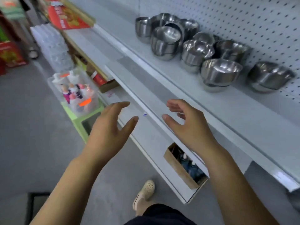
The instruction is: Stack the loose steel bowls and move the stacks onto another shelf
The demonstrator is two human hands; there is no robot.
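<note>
**A:** Where are the steel bowls sitting?

**B:** They're sitting in short stacks on the white shelf, against the pegboard. That's up and to the right of both hands.

**A:** Which hand is nearer?

**B:** The right hand is hovering closer. It and the left hand are both spreading their fingers, holding and touching nothing.

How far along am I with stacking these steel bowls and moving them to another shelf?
Done: most steel bowls on the pegboard shelf already sit nested in short stacks. In hand: nothing; the left hand and right hand are open, apart from any bowl. Left: the far cluster looks jumbled, and no stack shows on the lower shelf, so the moving seems still ahead.
</note>
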